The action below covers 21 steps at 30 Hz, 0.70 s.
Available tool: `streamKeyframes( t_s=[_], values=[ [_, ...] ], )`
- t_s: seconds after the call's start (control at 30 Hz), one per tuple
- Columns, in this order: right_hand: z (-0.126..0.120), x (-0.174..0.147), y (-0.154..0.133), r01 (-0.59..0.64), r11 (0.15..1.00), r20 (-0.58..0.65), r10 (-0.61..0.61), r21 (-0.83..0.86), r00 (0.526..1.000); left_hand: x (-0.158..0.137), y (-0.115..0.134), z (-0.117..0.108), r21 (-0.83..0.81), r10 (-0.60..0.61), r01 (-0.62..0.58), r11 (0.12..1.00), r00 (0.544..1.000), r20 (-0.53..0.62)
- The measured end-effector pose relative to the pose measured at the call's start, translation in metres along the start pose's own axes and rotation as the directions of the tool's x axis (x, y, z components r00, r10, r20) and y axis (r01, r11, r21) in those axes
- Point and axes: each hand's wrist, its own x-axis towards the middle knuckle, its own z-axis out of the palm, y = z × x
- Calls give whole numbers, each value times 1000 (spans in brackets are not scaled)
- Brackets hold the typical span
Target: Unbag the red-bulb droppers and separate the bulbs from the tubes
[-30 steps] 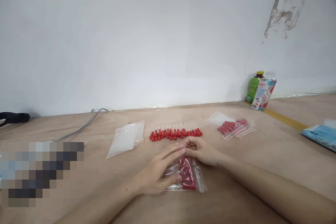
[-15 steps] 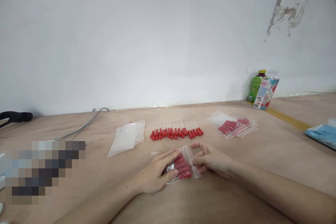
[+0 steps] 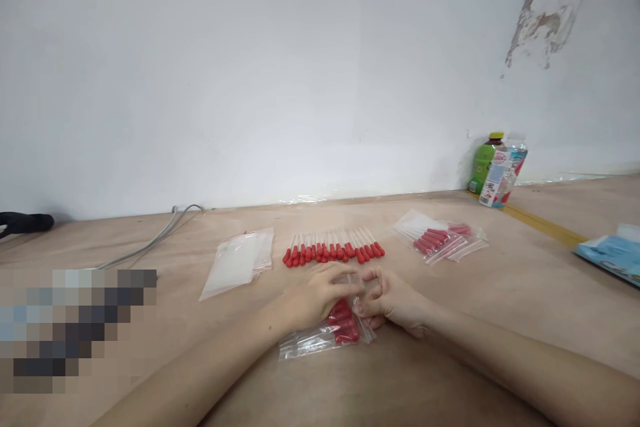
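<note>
A clear zip bag (image 3: 310, 341) lies flat before me, and red-bulbed droppers (image 3: 345, 330) show through its plastic. My left hand (image 3: 325, 290) arches over the bag, its thumb and fingers closed at the far corner of the zip end. At that same end my right hand (image 3: 393, 303) pinches the edge, close against the left fingertips. Part of the bag is hidden under my left hand. Just beyond my hands is a row of loose droppers (image 3: 333, 252), red bulbs towards me and thin clear stems pointing away.
To the left are flat zip bags (image 3: 233, 267). Filled dropper bags (image 3: 433, 240) overlap on the right. Two bottles (image 3: 483, 163) (image 3: 503, 177) stand by the wall, and a blue packet (image 3: 613, 257) lies at the right edge. A grey cable (image 3: 150, 243) runs along the left.
My left hand has lifted off the bag's middle and moved right and away to its zip end, uncovering more of the bag. My right hand has stayed at that edge.
</note>
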Motion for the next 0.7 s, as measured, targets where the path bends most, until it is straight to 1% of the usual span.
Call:
streamKeyframes(
  t_s=[0.07,0.13,0.3,0.37,0.47,0.53,0.7],
  values=[
    [0,0,0,11,1000,-8,-11,-12,1000,5,-5,4,34,95,-94,995,995,-18],
    [1,0,1,16,1000,-9,-17,-15,1000,6,-8,9,48,155,-152,987,986,-60],
    [-1,-1,2,6,1000,11,-6,26,1000,5,-12,18,116,254,-236,965,952,-173],
    [-2,-1,3,13,999,41,-15,41,999,5,-11,18,163,294,-265,950,935,-197],
    [-4,-2,1,16,999,107,-21,50,994,5,-11,17,231,324,-280,932,929,-181],
    [-5,-2,0,11,999,119,-17,52,993,5,-11,17,261,321,-275,925,934,-156],
    [-3,-2,-3,20,1000,35,-21,23,999,4,-11,16,310,332,-282,908,935,-122]
  ],
)
